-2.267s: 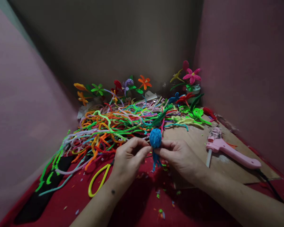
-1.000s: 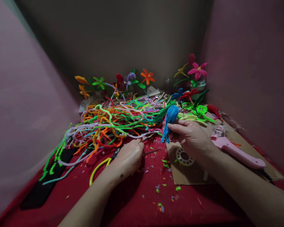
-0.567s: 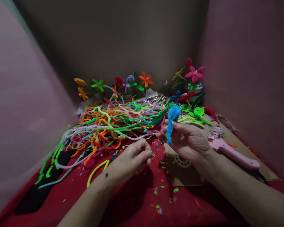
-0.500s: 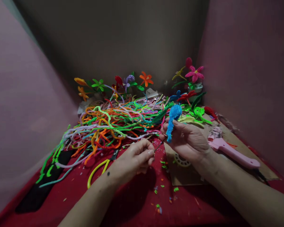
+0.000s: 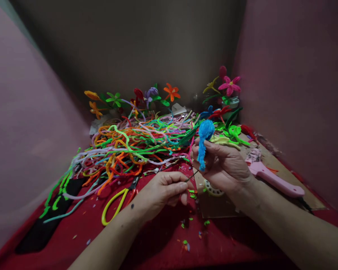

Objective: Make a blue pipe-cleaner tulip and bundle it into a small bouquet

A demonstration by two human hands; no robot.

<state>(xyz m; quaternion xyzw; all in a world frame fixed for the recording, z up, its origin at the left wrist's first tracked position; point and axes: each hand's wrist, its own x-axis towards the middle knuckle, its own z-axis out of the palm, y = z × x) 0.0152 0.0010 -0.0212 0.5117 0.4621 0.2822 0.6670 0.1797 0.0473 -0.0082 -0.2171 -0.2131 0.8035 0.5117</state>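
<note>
Basically, right hand [image 5: 225,164] pinches a blue fuzzy piece [image 5: 206,129] between thumb and fingers, rounded head up, narrow tail hanging down in front of the palm. Left hand [image 5: 165,192] is nearer and to the left, thumb and fingertips pressed together on a thin dark rod [image 5: 192,176]. Rod slants up to the right toward the blue tail; can't tell if it touches. Blue piece is held up right of scene centre, just in front of the pile's right end. Below the right hand, a pale ring with holes [image 5: 213,188], partly covered, sits on a cardboard sheet [image 5: 221,210]. Further right on the cardboard, a pink glue gun [image 5: 274,179], handle pointing near right. Small bright scraps [image 5: 185,245] are scattered on the red cloth [image 5: 157,240] at near centre. Just left of the left hand, yellow-handled scissors [image 5: 112,205], partly hidden by the wrist. Far centre to left, big tangled pile of multicoloured fuzzy stems [image 5: 141,144], some trailing over a black flat item [image 5: 47,223] at near left. Behind the pile, fuzzy flowers: orange flower [image 5: 171,92] at far centre, green flower [image 5: 114,99] far left, pink flower [image 5: 229,86] far right.
</note>
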